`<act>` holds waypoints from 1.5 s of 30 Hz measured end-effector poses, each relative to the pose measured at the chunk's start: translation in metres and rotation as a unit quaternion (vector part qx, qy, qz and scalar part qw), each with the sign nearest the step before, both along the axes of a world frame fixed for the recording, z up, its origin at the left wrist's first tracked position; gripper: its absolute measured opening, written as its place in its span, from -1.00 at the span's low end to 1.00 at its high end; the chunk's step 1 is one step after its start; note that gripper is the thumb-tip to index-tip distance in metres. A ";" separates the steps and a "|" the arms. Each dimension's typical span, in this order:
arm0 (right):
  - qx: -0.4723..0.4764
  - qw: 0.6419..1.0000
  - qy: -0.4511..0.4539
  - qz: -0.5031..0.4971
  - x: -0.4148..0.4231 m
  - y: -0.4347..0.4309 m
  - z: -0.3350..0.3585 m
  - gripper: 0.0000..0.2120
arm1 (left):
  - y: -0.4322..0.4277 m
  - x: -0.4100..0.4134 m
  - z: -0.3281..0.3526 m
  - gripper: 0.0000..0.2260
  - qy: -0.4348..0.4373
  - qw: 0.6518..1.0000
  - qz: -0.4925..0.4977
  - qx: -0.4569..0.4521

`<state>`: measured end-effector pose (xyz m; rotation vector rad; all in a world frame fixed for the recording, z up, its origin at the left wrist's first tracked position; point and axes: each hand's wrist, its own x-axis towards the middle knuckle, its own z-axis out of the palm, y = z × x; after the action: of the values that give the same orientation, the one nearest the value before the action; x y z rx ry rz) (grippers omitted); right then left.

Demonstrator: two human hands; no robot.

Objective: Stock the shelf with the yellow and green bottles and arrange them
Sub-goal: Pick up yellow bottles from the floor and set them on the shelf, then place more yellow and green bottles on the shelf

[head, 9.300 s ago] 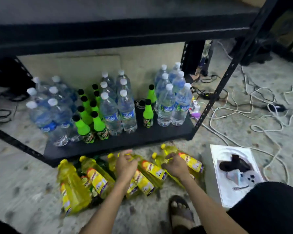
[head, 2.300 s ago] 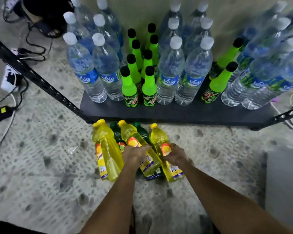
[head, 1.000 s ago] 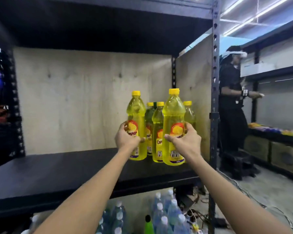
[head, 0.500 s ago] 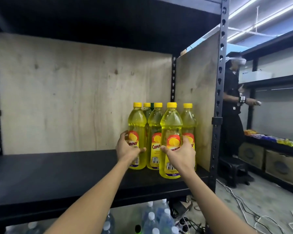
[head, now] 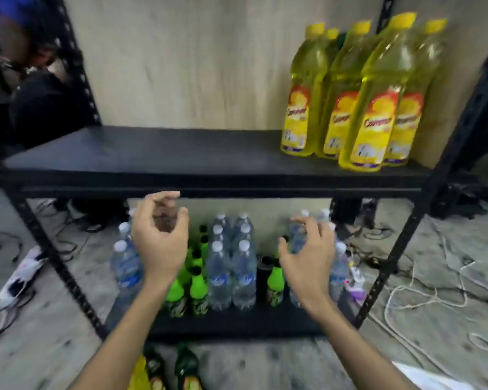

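Note:
Several yellow bottles (head: pixel 375 108) with yellow caps stand upright in a cluster at the right end of the black middle shelf (head: pixel 164 153); a dark green bottle top peeks out behind them. My left hand (head: pixel 159 237) and my right hand (head: pixel 307 254) hover in front of the shelf edge, below it, both empty with fingers spread. On the floor by my arms lie two dark green bottles (head: pixel 186 367) and part of a yellow bottle (head: pixel 140 375).
The bottom shelf (head: pixel 237 322) holds clear water bottles (head: pixel 223 271) and bright green bottles with black caps (head: pixel 197 288). White cables (head: pixel 423 299) lie on the floor at right, a power strip (head: pixel 20 277) at left. Black uprights (head: pixel 406 249) frame the rack.
Both hands have let go of the yellow bottles, which now stand on the shelf, and have dropped below the shelf edge. My view has tilted down toward the floor.

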<state>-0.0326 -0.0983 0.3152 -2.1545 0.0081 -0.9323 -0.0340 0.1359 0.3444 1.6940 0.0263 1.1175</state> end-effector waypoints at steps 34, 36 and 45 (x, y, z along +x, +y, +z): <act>-0.026 0.762 0.631 0.142 -0.043 0.154 -0.362 -0.33 | 0.131 -0.089 -0.340 -0.50 0.616 0.763 0.062 -0.187; -0.006 0.791 0.591 0.160 -0.044 0.129 -0.322 -0.28 | 0.120 -0.087 -0.302 -0.59 0.568 0.803 0.034 -0.175; 0.036 0.923 0.308 0.227 -0.045 0.032 -0.065 -0.14 | 0.055 -0.088 -0.064 -0.22 0.323 0.942 -0.086 -0.030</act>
<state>-0.0773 -0.0666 0.2499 -2.1601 -0.1392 0.0244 -0.1216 0.1908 0.2805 1.8998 0.3159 0.3918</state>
